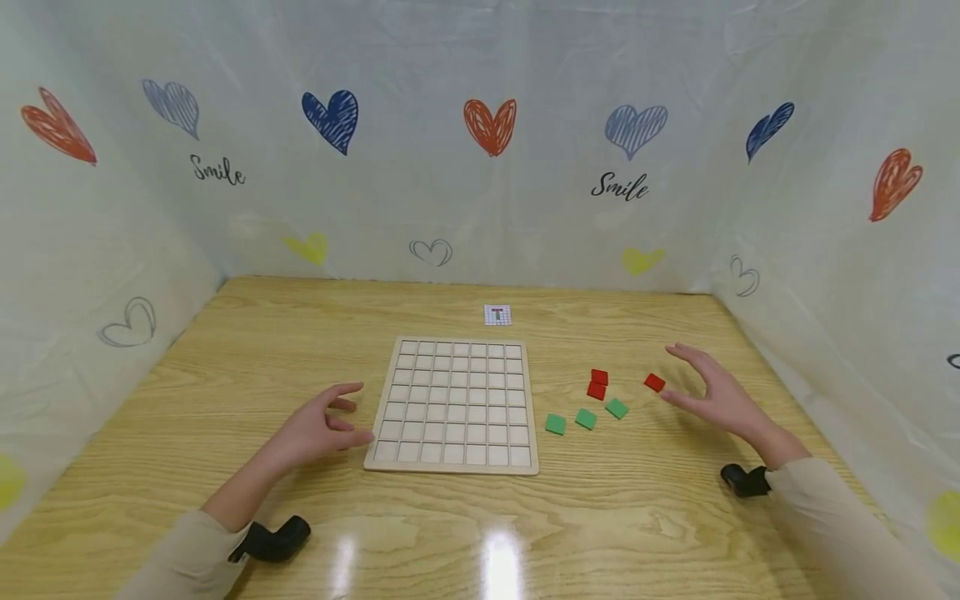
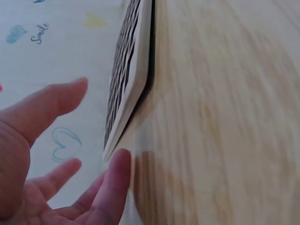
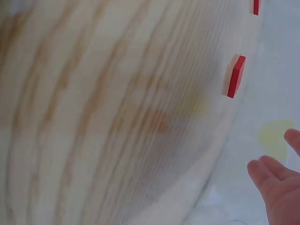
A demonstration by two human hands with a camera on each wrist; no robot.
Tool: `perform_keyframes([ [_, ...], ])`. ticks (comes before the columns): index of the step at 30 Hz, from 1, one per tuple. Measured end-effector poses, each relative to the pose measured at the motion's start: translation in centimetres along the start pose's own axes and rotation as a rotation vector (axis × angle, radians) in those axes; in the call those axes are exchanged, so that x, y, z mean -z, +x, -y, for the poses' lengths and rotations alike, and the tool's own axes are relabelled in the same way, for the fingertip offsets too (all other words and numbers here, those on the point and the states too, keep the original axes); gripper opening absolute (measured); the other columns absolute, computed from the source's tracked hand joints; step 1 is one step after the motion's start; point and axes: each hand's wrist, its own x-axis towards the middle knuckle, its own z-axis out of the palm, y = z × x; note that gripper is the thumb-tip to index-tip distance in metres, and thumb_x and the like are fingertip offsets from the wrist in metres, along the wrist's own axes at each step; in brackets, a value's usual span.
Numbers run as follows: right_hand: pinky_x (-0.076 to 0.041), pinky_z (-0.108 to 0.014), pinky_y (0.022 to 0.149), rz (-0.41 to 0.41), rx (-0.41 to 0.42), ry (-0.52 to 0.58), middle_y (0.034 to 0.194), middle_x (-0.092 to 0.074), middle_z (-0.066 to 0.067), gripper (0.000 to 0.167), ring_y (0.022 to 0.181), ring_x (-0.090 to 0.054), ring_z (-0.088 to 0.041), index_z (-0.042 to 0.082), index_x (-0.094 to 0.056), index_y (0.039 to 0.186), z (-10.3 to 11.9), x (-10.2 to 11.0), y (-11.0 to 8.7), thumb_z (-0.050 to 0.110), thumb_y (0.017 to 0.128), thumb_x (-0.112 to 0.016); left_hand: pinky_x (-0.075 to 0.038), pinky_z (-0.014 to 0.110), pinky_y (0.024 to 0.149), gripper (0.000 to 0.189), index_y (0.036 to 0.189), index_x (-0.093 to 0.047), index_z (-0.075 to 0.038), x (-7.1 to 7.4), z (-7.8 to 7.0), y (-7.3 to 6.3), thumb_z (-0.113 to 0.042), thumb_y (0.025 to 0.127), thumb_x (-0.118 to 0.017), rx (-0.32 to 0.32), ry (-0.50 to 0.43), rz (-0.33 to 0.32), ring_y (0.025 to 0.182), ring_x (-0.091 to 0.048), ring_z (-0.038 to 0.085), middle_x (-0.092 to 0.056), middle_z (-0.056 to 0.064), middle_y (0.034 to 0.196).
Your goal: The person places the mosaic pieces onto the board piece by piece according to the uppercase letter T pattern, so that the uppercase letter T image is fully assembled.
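A pale wooden grid board [image 1: 453,406] with empty square cells lies in the middle of the table [image 1: 300,333]. My left hand [image 1: 318,427] rests open beside the board's near left corner, fingertips close to its edge [image 2: 126,108]. Right of the board lie three green square tiles [image 1: 586,418] and two red tiles [image 1: 597,384] close together. A third red tile [image 1: 654,382] lies apart, just left of my right hand [image 1: 712,392]. That hand hovers open with fingers spread and holds nothing; the red tile [image 3: 234,76] shows in its wrist view.
A small card [image 1: 497,315] with a coloured grid pattern lies behind the board. White sheets printed with hearts and the word Smile wall in the table at the back and on both sides. Black wrist mounts [image 1: 273,540] sit on both forearms.
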Motion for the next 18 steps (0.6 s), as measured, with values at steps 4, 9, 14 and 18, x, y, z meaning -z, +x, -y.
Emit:
perform_keyframes([
  [4,-0.027,-0.063,0.091,0.017,0.022,0.043,0.136,-0.033,-0.031,0.062,0.122,-0.03,-0.05,-0.006,-0.042,0.133,-0.4,-0.2,0.3,0.017,0.083,-0.071,-0.048,0.034,0.065,0.084,0.14,-0.034,0.0,-0.1,0.0,0.3,-0.024,0.074,-0.08,0.001,-0.03,0.062,0.078,-0.062,0.021,-0.049,0.024,0.117],
  [9,-0.028,-0.063,0.091,0.073,0.027,0.065,0.129,-0.038,-0.032,0.058,0.118,-0.033,-0.05,-0.01,-0.044,0.128,-0.7,-0.1,0.5,0.013,0.083,-0.071,-0.049,0.033,0.062,0.079,0.137,-0.04,-0.001,-0.6,-0.3,0.7,-0.022,0.073,-0.081,0.002,0.003,0.069,0.067,-0.059,0.019,-0.054,0.018,0.105],
  [14,-0.029,-0.062,0.092,0.113,-0.005,0.051,0.127,-0.041,-0.032,0.055,0.117,-0.035,-0.052,-0.011,-0.046,0.126,-1.0,0.2,0.7,0.012,0.083,-0.071,-0.051,0.035,0.057,0.073,0.134,-0.043,0.0,-1.3,-0.7,0.8,-0.016,0.073,-0.08,0.051,-0.051,0.101,0.061,-0.058,0.019,-0.053,0.012,0.089],
  [18,-0.03,-0.059,0.093,0.134,-0.015,0.033,0.126,-0.043,-0.032,0.053,0.115,-0.038,-0.052,-0.011,-0.047,0.125,-1.4,0.2,1.1,0.012,0.083,-0.07,-0.049,0.035,0.055,0.067,0.131,-0.047,0.001,-1.6,-0.8,0.6,-0.012,0.074,-0.079,0.061,-0.054,0.1,0.057,-0.055,0.019,-0.051,0.01,0.082],
])
